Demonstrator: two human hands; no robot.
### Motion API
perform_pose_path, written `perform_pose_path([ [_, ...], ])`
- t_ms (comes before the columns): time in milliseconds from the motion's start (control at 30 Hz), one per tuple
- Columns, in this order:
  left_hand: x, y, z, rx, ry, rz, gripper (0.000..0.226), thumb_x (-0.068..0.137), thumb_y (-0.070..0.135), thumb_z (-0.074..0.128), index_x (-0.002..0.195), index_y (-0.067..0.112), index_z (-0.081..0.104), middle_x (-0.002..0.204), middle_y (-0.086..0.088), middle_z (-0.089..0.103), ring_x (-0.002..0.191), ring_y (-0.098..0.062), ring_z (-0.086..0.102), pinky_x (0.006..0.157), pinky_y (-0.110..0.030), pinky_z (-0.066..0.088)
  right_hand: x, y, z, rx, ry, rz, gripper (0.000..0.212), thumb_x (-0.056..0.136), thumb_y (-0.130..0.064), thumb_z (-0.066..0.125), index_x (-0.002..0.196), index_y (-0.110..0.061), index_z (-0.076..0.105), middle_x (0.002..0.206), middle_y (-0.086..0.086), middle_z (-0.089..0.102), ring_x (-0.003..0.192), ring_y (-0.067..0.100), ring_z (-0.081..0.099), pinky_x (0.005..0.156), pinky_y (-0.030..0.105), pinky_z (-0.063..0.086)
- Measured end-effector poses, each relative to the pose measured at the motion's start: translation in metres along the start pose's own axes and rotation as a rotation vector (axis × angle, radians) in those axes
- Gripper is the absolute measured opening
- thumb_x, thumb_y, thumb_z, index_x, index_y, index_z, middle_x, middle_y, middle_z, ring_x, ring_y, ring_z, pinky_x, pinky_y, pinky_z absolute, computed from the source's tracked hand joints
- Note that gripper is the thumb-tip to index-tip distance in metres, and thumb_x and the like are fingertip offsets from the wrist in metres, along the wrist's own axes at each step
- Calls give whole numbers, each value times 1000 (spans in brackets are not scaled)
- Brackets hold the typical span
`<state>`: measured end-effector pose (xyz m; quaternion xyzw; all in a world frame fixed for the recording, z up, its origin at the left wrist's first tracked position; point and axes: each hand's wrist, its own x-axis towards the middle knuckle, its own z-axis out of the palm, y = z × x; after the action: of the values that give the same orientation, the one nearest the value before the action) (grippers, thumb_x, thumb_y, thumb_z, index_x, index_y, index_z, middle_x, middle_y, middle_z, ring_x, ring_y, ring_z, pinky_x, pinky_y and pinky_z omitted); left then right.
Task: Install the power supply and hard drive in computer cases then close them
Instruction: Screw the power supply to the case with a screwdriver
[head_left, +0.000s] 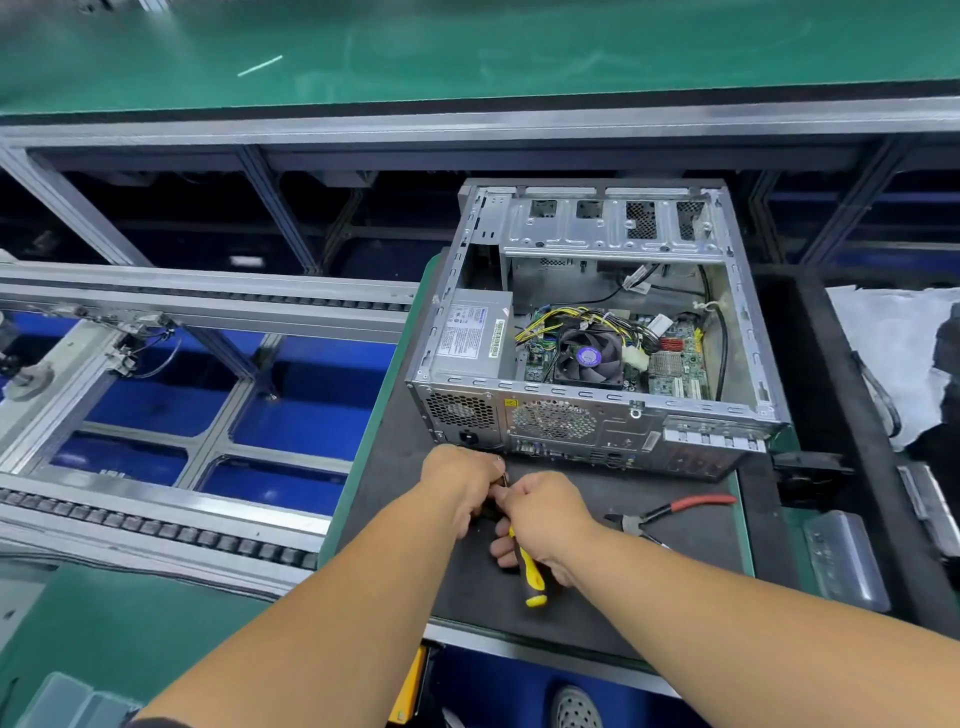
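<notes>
Left fingers (485, 486) are curled in tight at the driver tip, probably pinching a screw onto the bit – the screw itself is too small to make out. Left hand (462, 480) sits just in front of the case's rear panel, near the PSU socket corner, so the screw goes straight to the hole.

Right hand (545, 519) is wrapped round the yellow-black driver (527, 571), fingers clamped on the handle, butt end pointing back at the person, shaft aimed at the left fingertips. Both hands meet low over the black mat (675, 530): loading the bit close to the work, my guess.

Case (597, 332) lies on its side on the mat, open face up, rear panel toward the person – gives access to the rear screw holes and the inside at once. PSU (470, 335) is already seated in the near-left corner, label up, with its cable bundle running over the board by the CPU fan (589, 358). Judging by that, the PSU's rear screws are the step in hand.

Drive cage (613, 228) at the far end; can't tell if an HDD is in it. Side panel off, not identifiable in view.

Red-handled cutters (670, 512) lie on the mat right of the hands, within reach. Roller conveyor (156, 525) on the left.
</notes>
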<state>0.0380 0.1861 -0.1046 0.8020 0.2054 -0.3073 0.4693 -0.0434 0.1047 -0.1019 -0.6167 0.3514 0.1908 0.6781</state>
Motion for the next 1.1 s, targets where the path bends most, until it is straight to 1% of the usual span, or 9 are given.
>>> perform_pose_path([
  [233, 9, 14, 1, 60, 84, 13, 11, 80, 7, 80, 85, -1, 73, 63, -9, 69, 40, -14, 53, 34, -15, 35, 8, -12, 8, 135, -23, 124, 27, 109, -20, 47, 86, -12, 57, 64, 12, 52, 44, 22, 50, 48, 32, 44],
  [400, 13, 17, 1, 74, 67, 30, 12, 81, 3, 80, 83, -2, 69, 56, -10, 67, 45, -18, 60, 49, -26, 48, 14, -11, 9, 150, -33, 142, 31, 109, -22, 47, 83, -14, 59, 54, 9, 54, 44, 22, 52, 48, 31, 47],
  [567, 18, 15, 1, 157, 67, 82, 29, 78, 14, 85, 96, -5, 71, 92, -19, 76, 86, -29, 74, 84, -46, 62, 18, -12, 7, 86, -63, 134, 30, 110, -27, 44, 87, -13, 60, 65, 11, 61, 51, 24, 60, 51, 32, 53],
  [633, 19, 14, -2, 176, 72, 105, 29, 77, 18, 85, 98, 2, 71, 102, -20, 74, 97, -33, 74, 87, -47, 61, 19, -13, 6, 58, -58, 120, 31, 110, -25, 44, 88, -12, 61, 66, 12, 64, 51, 25, 62, 54, 34, 54],
  [700, 16, 9, -4, 160, 95, 138, 20, 79, 19, 83, 85, 8, 68, 96, -20, 75, 88, -32, 74, 83, -45, 62, 20, -14, 7, 54, -58, 116, 32, 109, -23, 43, 85, -11, 61, 64, 12, 63, 50, 25, 60, 56, 36, 53],
  [800, -2, -10, -10, 82, 183, 209, 18, 90, 19, 73, 77, 9, 68, 71, -11, 74, 57, -19, 63, 56, -31, 54, 22, -15, 8, 68, -48, 128, 29, 107, -16, 42, 87, -8, 61, 60, 12, 63, 47, 25, 58, 57, 37, 54],
  [867, -23, -31, -21, 131, 247, 253, 24, 95, 24, 65, 73, 15, 63, 64, -1, 67, 56, -15, 57, 53, -28, 46, 23, -15, 9, 93, -56, 139, 25, 106, -14, 40, 93, -6, 60, 57, 11, 64, 44, 24, 57, 54, 35, 55],
  [933, -45, -52, -31, 145, 151, 190, 31, 99, 33, 58, 76, 13, 60, 63, -4, 65, 53, -20, 56, 50, -30, 46, 24, -16, 10, 114, -66, 150, 24, 107, -11, 37, 96, -5, 57, 54, 10, 64, 41, 23, 58, 53, 33, 53],
  [1100, -87, -71, -29, -186, -398, -192, 38, 108, 38, 43, 106, 5, 62, 73, -17, 69, 50, -22, 58, 44, -25, 36, 28, -15, 13, 202, -51, 178, 29, 109, -12, 31, 95, -5, 55, 60, 14, 62, 54, 25, 55, 53, 31, 47],
])
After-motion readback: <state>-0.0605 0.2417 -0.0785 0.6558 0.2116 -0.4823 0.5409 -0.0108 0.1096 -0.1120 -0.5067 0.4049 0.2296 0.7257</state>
